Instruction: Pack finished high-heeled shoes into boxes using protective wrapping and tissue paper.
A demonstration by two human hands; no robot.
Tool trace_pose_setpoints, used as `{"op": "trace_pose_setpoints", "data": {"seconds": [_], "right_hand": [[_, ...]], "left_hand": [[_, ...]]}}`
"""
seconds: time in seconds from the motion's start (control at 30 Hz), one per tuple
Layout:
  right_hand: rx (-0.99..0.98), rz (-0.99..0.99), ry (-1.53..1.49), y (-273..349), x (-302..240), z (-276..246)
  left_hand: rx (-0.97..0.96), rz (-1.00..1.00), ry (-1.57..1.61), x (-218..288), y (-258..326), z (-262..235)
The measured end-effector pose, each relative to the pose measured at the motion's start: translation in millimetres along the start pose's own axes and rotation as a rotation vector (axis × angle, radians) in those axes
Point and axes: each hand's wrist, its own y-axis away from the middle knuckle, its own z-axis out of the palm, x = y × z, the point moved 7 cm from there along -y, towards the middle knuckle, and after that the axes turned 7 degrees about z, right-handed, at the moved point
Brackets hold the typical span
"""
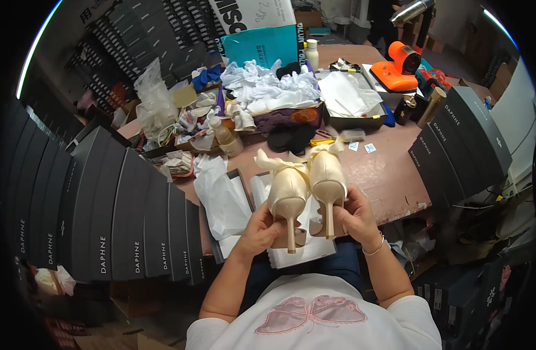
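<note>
A pair of cream high-heeled shoes is up in front of me, heels toward me, with pale bows at the far ends. My left hand point(259, 232) is closed around the left shoe point(287, 189), thumb near its slim heel. In the same way, my right hand point(359, 217) grips the right shoe point(327, 174), side by side with the other. Below them, partly covered by the shoes, is an open box part lined with white paper point(306, 255). Just left of it sits another dark open box point(242, 189), crumpled white tissue paper point(220, 186) spilling over it.
Black shoeboxes point(109, 216) stand in a row at my left; more black boxes point(463, 143) are stacked at the table's right. Across the back are a bin of crumpled white paper point(268, 84), a box of white sheets point(349, 96), an orange device point(396, 70) and a bottle point(226, 139).
</note>
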Motion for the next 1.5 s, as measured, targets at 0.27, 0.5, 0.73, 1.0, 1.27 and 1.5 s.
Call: {"op": "trace_pose_setpoints", "data": {"seconds": [0.27,0.5,0.73,1.0,1.27,1.5], "right_hand": [[-0.109,0.103,-0.005,0,39,34],[-0.12,0.061,0.009,-4,39,37],[-0.136,0.087,-0.005,-5,37,35],[-0.127,0.453,-0.348,-8,58,20],[0.141,0.267,0.076,-19,40,-67],[0.321,0.141,1.446,-45,92,-208]], "left_hand": [[0.144,0.062,-0.011,-2,45,-18],[0.138,0.09,-0.017,2,44,-15],[0.156,0.008,-0.021,3,39,-14],[0.18,-0.294,0.564,-17,22,-9],[0.174,-0.285,0.652,-29,24,-8],[0.159,-0.305,0.518,-17,19,-2]]}}
